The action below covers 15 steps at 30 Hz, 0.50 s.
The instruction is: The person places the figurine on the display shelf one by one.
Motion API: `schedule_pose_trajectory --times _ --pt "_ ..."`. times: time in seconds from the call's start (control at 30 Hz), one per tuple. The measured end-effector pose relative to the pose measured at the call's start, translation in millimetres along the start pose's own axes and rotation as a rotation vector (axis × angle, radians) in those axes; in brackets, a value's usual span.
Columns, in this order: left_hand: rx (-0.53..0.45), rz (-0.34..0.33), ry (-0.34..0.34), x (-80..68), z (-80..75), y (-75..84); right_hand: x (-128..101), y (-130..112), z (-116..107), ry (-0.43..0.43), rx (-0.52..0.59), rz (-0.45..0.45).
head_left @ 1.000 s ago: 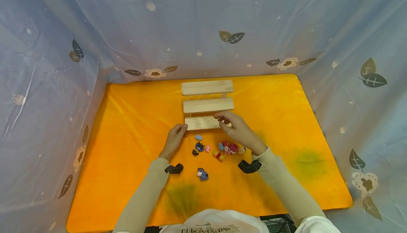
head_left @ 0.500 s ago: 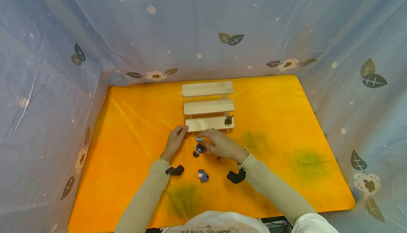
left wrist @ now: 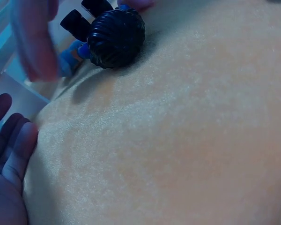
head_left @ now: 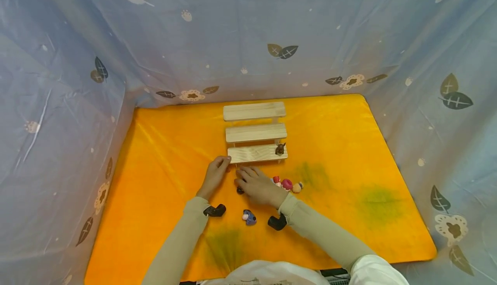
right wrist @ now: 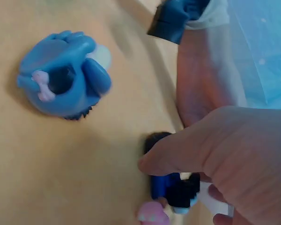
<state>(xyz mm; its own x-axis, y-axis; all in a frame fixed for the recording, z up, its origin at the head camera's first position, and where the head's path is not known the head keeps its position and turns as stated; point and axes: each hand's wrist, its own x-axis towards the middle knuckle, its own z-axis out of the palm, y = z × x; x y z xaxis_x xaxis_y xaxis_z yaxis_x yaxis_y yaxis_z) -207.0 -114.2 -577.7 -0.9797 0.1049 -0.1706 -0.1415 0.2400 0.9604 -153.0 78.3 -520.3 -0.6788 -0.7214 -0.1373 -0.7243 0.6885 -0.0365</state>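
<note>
My left hand (head_left: pixel 213 176) holds the left end of the lowest board of a three-step wooden display stand (head_left: pixel 254 153), with fingers showing beside the stand in the left wrist view. My right hand (head_left: pixel 258 185) reaches down over a small dark-haired figurine (left wrist: pixel 117 37) dressed in blue, which lies on the cloth. In the right wrist view its thumb (right wrist: pixel 159 161) overlaps that figurine, while the fingers spread past the far side. A pink figurine (right wrist: pixel 152 213) lies beside it. On the lowest board's right end stands a brown long-eared figurine (head_left: pixel 280 149).
A blue donkey figurine (head_left: pixel 249 217) lies nearer my body. Right of my right hand sits a cluster of red, pink and cream figurines (head_left: pixel 286 184). Orange cloth (head_left: pixel 330 147) covers the table, and a patterned blue curtain (head_left: pixel 248 30) closes off the back and sides.
My right hand has left the lowest board, where the brown figurine now stands, and moved left and down onto the small figurines. My left hand stays at the board's left end.
</note>
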Motion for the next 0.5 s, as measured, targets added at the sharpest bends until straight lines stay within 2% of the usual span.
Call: schedule_pose_trajectory --times 0.13,0.23,0.5 --pt "0.007 -0.005 0.0 -1.0 -0.1 1.8 1.0 -4.3 3.4 -0.051 -0.055 -0.01" --pt "0.011 -0.008 -0.003 -1.7 -0.2 2.6 1.3 -6.4 5.4 -0.057 -0.047 0.002" --pt "0.009 -0.013 -0.001 -2.6 -0.7 2.9 1.5 -6.9 9.8 0.013 -0.025 0.013"
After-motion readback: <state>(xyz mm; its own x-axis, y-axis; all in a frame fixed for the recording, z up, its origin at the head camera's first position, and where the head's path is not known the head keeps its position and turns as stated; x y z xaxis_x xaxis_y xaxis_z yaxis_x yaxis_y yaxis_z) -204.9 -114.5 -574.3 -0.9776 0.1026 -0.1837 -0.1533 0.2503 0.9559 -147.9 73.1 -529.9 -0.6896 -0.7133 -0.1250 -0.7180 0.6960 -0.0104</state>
